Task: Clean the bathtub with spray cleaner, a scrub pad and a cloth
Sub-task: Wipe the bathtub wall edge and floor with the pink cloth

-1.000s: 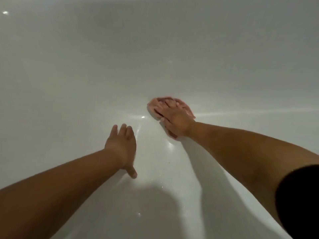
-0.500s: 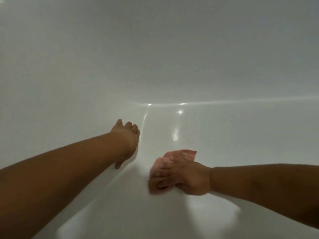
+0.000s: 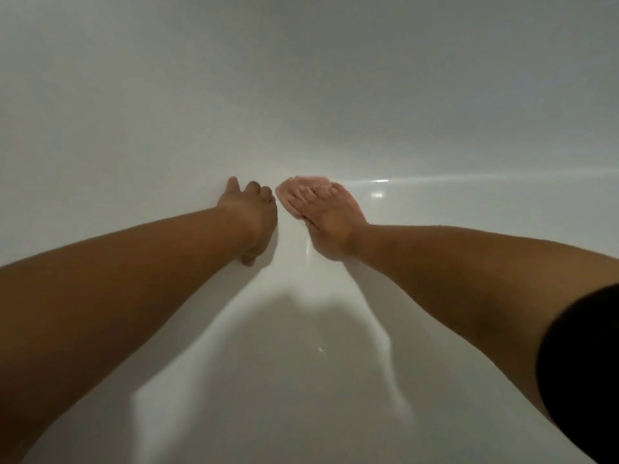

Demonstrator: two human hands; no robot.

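Observation:
I look down into the white bathtub, both arms stretched forward. My right hand lies flat with straight fingers on a pink cloth, pressing it against the tub where the floor curves up into the far wall. My left hand rests flat on the tub surface just left of the cloth, fingers spread, thumb pointing back toward me. A narrow gap separates the two hands. No spray bottle or scrub pad is in view.
The smooth tub wall rises beyond the hands and fills the upper view. A bright glare streak runs along the bend to the right. My arms cast shadows on the wet floor.
My right hand has pushed the cloth forward from near me up to the bend of the tub. My left hand stays planted on the surface, and now sits close beside the cloth.

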